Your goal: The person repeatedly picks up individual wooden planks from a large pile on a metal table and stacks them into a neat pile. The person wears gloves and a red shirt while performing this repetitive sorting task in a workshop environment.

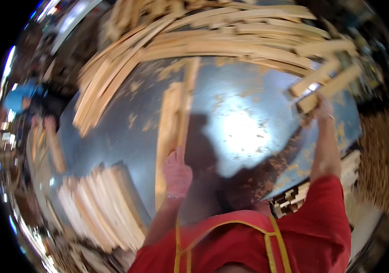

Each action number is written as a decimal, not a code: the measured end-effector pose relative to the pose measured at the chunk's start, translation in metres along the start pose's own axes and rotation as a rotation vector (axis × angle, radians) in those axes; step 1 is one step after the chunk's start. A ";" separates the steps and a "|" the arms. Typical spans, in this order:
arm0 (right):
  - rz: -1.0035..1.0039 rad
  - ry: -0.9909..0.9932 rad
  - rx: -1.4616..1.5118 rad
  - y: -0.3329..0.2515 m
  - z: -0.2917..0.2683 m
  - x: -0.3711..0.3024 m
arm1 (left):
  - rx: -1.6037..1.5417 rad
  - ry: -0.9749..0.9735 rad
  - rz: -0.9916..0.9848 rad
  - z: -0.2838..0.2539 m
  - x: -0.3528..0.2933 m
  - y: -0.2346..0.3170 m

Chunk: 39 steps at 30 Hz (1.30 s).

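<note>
My left hand (pixel 177 176) is closed round the near end of a narrow wooden strip (pixel 189 100) that points away from me over the metal table. Just left of that strip, a wider wooden board (pixel 169 123) lies lengthwise on the tabletop. Off to the right, my right arm is stretched out, and my right hand (pixel 323 109) grips the near end of a short wooden board (pixel 331 88). Another short board (pixel 315 77) lies beside it, slightly farther away. Motion blur softens the fingers of both hands.
Long wooden strips (pixel 249 47) are heaped along the far edge of the metal table (pixel 131 150). A stack of pale boards (pixel 101 207) stands at the near left. Wood chips are scattered about. At the far left, a person in blue (pixel 26 98) handles wood.
</note>
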State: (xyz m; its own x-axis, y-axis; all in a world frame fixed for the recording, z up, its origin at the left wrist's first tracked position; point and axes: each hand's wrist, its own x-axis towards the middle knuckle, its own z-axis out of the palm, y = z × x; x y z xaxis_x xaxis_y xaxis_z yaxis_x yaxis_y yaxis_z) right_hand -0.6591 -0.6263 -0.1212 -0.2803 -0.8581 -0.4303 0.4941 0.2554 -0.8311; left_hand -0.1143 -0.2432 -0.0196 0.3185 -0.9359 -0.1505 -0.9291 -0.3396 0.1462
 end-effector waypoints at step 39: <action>0.781 -1.442 -1.041 0.418 0.219 -0.678 | -0.260 0.270 -0.468 -0.008 -0.367 -0.166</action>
State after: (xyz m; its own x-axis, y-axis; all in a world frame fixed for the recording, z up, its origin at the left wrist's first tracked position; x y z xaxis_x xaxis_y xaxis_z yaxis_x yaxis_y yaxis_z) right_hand -0.0826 -0.0353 -0.1004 0.7728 0.0325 -0.6339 -0.6009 0.3591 -0.7142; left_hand -0.0759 0.1558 0.0188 0.7510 -0.6603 -0.0076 -0.6128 -0.7012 0.3643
